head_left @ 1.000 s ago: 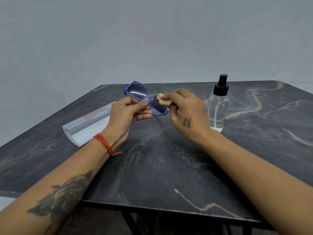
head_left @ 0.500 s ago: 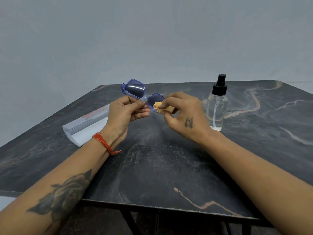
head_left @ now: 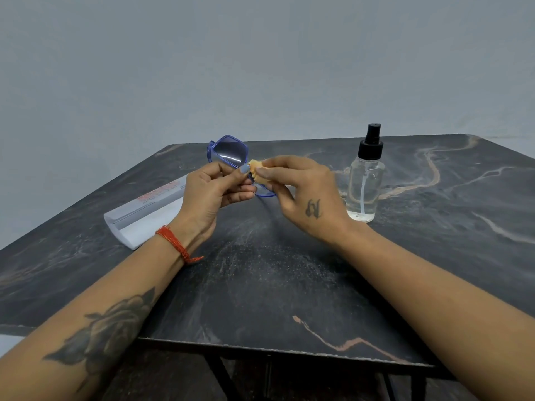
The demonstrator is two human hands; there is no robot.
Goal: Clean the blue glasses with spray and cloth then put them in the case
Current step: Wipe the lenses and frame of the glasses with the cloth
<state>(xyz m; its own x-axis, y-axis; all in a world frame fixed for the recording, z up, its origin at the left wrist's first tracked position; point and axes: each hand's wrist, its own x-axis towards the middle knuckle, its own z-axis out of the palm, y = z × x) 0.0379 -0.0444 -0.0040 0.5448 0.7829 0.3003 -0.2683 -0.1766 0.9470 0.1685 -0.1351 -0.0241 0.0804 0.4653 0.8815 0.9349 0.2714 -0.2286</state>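
At the middle of the frame the left hand grips the blue glasses above the bench, while the right hand pinches a yellow cloth against one lens. The case lies at left, the spray bottle stands at right.

A dark marbled tabletop with tan veins lies below the fingers, a plain grey wall beyond them.

Bare room, dark marble-look table, plain grey wall
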